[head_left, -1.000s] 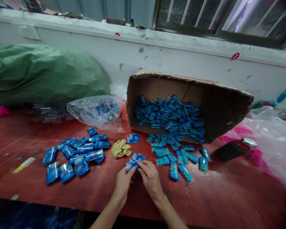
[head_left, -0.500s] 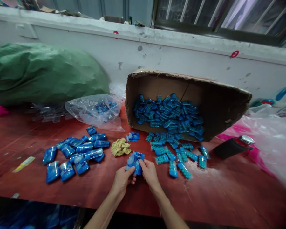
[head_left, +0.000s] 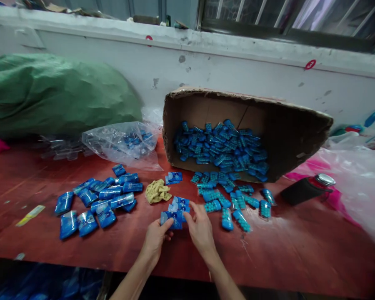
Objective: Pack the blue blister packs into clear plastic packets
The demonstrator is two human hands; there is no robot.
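My left hand (head_left: 156, 237) pinches a small blue printed card (head_left: 171, 219) between thumb and fingers, above the red table. Behind it, more blue cards (head_left: 180, 203) show, fanned out; whether they rest on the table or in the hand I cannot tell. My right hand (head_left: 201, 227) is at their right edge, thumb and forefinger apart, the thumb touching or almost touching a card. A few similar cards (head_left: 174, 177) lie farther back, beside a crumpled yellowish cloth (head_left: 158, 191). Right of my hands are clear packs of turquoise beads or pellets (head_left: 226, 219).
A cardboard box (head_left: 281, 137) on its side holds many such packs. Blue packets (head_left: 106, 216) lie to the left. Behind them are a clear bag (head_left: 112, 143) and a big green sack (head_left: 62, 93). A dark bottle (head_left: 306, 190) lies tilted at right, beside plastic sheeting (head_left: 356, 179).
The cards held together between both hands are now spread apart. My right fingers have opened and shifted slightly right; my left hand keeps a card, a little lower.
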